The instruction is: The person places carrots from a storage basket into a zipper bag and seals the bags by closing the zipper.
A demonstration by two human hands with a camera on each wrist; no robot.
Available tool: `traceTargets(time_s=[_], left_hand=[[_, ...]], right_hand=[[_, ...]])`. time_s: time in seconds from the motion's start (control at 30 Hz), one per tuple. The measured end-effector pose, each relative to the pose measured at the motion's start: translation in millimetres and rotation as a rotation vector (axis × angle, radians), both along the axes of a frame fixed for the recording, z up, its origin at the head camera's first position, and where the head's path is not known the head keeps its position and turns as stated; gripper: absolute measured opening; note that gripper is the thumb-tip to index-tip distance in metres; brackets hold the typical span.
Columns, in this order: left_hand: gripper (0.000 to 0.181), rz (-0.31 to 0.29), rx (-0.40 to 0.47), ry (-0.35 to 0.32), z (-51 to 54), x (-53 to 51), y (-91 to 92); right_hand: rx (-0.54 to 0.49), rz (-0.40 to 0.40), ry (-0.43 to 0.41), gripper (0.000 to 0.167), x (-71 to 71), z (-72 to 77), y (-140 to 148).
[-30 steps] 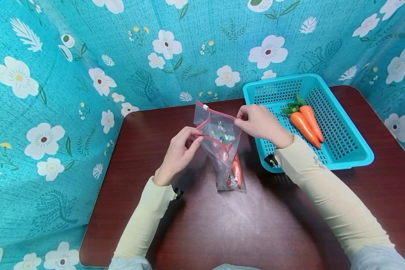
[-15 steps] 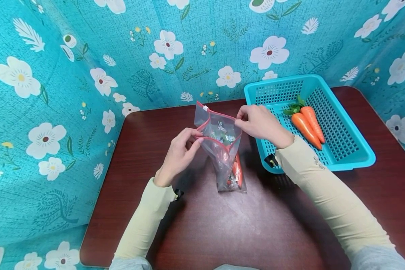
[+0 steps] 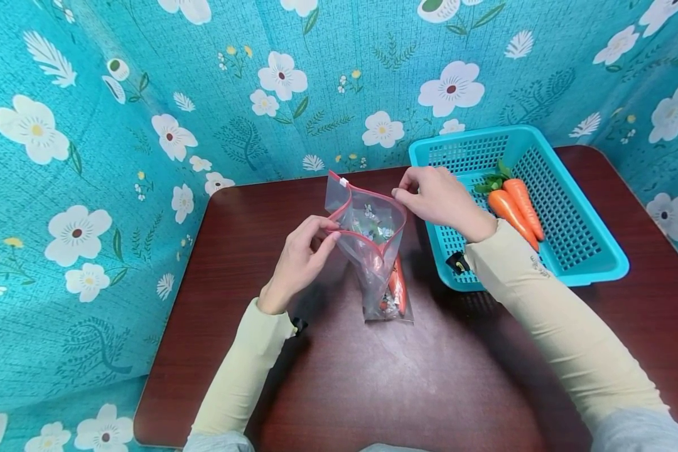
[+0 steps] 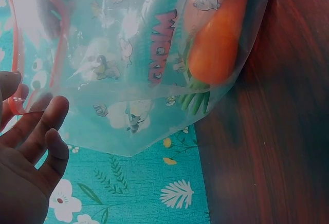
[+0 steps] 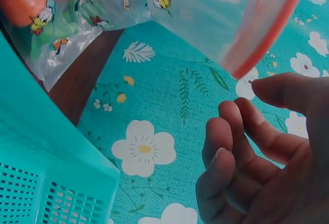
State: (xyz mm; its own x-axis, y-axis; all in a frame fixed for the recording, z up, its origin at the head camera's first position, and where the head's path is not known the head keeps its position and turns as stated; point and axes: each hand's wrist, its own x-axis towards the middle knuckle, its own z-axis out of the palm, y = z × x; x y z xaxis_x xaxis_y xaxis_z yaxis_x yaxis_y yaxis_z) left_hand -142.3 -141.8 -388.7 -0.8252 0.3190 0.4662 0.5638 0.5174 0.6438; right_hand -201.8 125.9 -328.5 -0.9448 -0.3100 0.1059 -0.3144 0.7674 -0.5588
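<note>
A clear zip bag [image 3: 373,251] with a red rim stands with its mouth spread apart on the table, holding a carrot [image 3: 397,285]. The left hand [image 3: 302,257] pinches the rim on its left side; in the left wrist view the carrot [image 4: 216,49] shows through the printed plastic. Just off the rim's right side is the right hand [image 3: 443,201]. The right wrist view shows a gap between the right hand [image 5: 262,157] and the red rim of the bag [image 5: 200,23], its fingers loosely bent with nothing between them.
A turquoise basket [image 3: 599,251] at the right holds two carrots [image 3: 514,213] with green tops. The dark red table [image 3: 231,251] meets a floral turquoise cloth [image 3: 316,81] behind and at the left.
The right hand has let go of the bag's rim and moved slightly up and right. The left hand has kept its hold, and the bag's mouth looks a little rounder.
</note>
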Motion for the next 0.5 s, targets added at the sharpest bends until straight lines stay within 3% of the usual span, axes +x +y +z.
traceTargets(time_s=[0.5], left_hand=[[0.021,0.012,-0.004,0.005,0.3,0.7,-0.2]], right_hand=[[-0.045,-0.067,-0.003,0.032,-8.7,6.5,17.7]])
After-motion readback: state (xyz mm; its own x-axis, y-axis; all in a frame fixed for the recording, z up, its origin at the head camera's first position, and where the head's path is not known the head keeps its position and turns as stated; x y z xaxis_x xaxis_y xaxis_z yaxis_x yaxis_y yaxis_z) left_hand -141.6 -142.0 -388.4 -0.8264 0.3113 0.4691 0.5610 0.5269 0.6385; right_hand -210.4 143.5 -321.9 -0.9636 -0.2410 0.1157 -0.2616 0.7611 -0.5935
